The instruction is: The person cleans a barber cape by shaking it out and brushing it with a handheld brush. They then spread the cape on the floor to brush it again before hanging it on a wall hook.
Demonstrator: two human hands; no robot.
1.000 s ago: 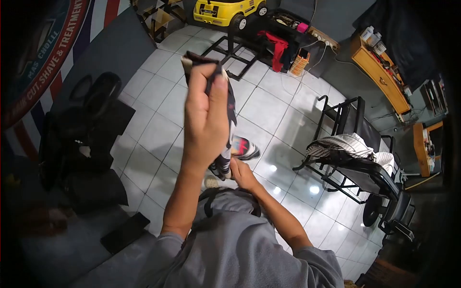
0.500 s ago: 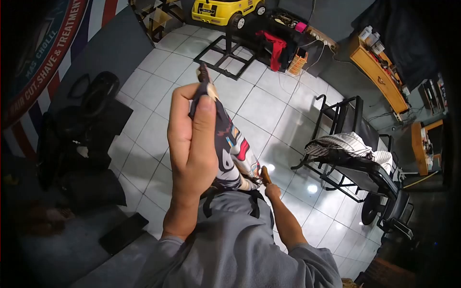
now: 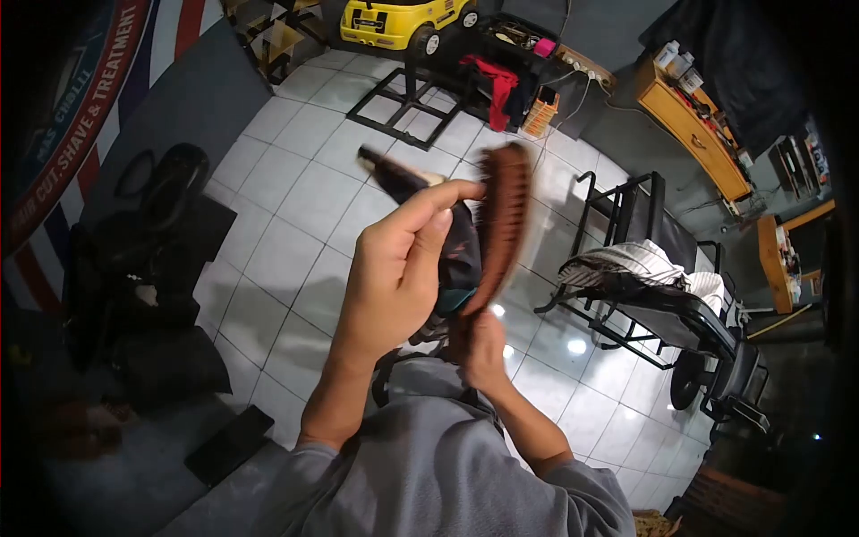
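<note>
My left hand (image 3: 394,277), raised in front of me, pinches a dark printed cloth (image 3: 459,255) between thumb and fingers. A pale-edged end of the cloth sticks out beyond the fingertips, while the rest hangs down toward my waist. Lower and to the right, my right hand (image 3: 486,353) is wrapped round the handle of a brown brush (image 3: 503,215). The brush stands nearly upright, blurred by motion, its long row of bristles beside the cloth and close to my left fingertips. Its head overlaps the cloth's right edge in this view.
A black-framed chair (image 3: 662,295) with a striped cloth (image 3: 617,266) on it stands at the right. Ahead on the tiled floor are a black metal frame (image 3: 394,132) and a yellow toy car (image 3: 380,25). A wooden drawer shelf (image 3: 698,139) lines the right wall.
The brush has risen from low at my right side to beside the cloth. My left hand has moved slightly right and down, and the hanging cloth is now bunched and largely covered.
</note>
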